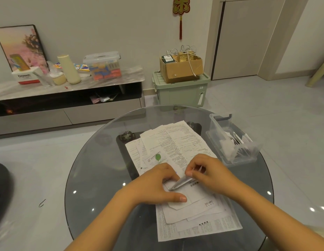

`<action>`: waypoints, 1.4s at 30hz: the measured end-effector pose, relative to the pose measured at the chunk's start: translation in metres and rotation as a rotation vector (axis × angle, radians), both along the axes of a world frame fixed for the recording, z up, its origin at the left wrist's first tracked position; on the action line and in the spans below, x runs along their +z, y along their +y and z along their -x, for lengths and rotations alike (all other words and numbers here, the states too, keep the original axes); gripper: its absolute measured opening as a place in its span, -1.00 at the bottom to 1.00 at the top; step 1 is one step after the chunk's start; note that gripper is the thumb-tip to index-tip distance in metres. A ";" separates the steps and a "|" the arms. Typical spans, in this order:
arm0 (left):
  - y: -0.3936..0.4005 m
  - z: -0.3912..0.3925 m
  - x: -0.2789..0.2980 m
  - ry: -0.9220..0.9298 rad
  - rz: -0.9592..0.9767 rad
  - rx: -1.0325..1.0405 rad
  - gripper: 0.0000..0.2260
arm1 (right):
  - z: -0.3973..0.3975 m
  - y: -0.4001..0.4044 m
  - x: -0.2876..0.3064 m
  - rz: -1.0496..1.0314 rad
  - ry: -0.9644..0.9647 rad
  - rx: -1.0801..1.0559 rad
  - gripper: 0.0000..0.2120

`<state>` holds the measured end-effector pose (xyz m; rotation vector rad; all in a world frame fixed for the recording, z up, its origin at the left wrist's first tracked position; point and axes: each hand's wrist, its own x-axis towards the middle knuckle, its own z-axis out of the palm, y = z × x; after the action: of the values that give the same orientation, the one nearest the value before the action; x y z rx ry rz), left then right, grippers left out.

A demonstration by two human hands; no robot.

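Note:
Several printed paper leaflets [183,140] lie spread over the middle of a round glass table [96,171]. Nearer me sits a second stack of white sheets [199,225], one marked "dr.vet". On top of that stack my left hand [157,185] presses down a small white leaflet [184,194], thumb flat on it. My right hand [210,171] pinches the leaflet's raised flap [183,182] between thumb and fingers, lifting it over in a fold.
A clear plastic bin [231,140] with folded papers stands at the table's right edge. Beyond the table are a low TV cabinet [67,91] with boxes and a bottle, and a green storage crate [181,93] bearing a cardboard box [181,67]. A dark object [1,180] sits at far left.

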<state>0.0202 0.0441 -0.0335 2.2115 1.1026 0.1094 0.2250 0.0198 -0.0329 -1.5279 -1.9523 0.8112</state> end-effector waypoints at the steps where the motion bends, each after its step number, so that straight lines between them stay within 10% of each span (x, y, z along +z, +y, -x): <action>1: -0.001 -0.001 -0.001 -0.014 -0.004 -0.006 -0.70 | 0.001 0.001 0.000 0.006 0.028 -0.014 -0.91; 8: 0.003 -0.004 -0.005 -0.157 -0.052 0.213 -0.78 | 0.010 0.010 -0.002 0.033 0.135 -0.071 -0.89; 21: 0.007 -0.008 -0.012 -0.022 -0.030 0.337 -0.69 | 0.021 0.006 -0.023 -0.027 -0.279 -0.031 -0.55; 42: 0.018 -0.084 0.051 -0.645 0.124 0.631 -0.94 | -0.038 0.007 0.030 -0.121 0.433 -0.466 -0.87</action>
<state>0.1038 0.0622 0.0177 1.4687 1.3168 0.9218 0.2634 0.0271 -0.0034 -1.4998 -1.2466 0.7272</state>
